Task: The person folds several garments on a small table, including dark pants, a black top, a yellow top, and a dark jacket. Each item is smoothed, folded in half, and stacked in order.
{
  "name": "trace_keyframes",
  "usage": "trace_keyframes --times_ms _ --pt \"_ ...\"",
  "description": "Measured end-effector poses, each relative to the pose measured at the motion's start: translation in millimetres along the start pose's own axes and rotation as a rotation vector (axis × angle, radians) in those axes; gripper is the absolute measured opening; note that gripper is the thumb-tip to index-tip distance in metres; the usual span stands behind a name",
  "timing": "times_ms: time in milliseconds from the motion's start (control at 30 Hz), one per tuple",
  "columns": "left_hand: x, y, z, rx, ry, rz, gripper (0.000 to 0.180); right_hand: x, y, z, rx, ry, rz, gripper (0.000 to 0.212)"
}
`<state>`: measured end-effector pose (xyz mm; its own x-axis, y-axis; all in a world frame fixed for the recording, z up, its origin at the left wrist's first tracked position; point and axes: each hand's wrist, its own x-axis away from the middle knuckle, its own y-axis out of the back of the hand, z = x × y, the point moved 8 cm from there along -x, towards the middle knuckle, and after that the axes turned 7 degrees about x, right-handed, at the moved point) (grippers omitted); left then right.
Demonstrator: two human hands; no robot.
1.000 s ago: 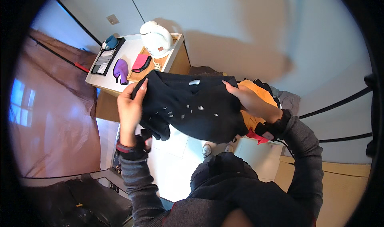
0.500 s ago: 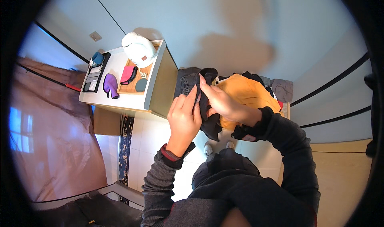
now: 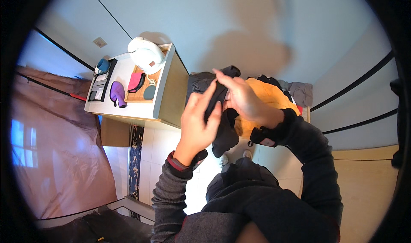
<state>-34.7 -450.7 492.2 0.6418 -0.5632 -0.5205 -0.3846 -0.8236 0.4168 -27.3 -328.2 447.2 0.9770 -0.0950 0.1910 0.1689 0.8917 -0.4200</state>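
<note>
A soft black garment hangs in folds between my two hands, in front of the heaped clothes; its exact kind does not show. My left hand grips it from the left, index finger stretched along the cloth and thumb pressed lower down. From the right, my right hand pinches its upper part, the thumb pointing up and left, other fingers curled partly behind the fabric. Just behind lie a dark grey garment and a large orange-yellow garment.
To the left stands a cabinet carrying a white kettle, a wooden tray, a purple cloth item and a blue cup. A grey garment lies at the pile's right. A brownish curtain hangs far left.
The black garment has been shifted and turned in my hands, its lower part now hanging further down and left. My left hand's thumb and index finger have spread further apart.
</note>
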Motion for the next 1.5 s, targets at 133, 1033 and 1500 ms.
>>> trace_keyframes --times_ms 133,1033,1500 --pt "7.2 9.2 31.5 0.421 0.101 -0.047 0.041 5.0 -1.4 45.3 -0.059 0.103 0.066 0.044" --pt "18.2 11.3 32.1 -0.406 0.059 -0.537 0.047 15.4 -61.5 79.5 0.195 0.533 0.129 0.071" --pt "51.4 14.2 108.3 -0.326 0.088 -0.053 0.015 40.7 -29.9 131.0 0.357 0.681 -0.077 0.055"
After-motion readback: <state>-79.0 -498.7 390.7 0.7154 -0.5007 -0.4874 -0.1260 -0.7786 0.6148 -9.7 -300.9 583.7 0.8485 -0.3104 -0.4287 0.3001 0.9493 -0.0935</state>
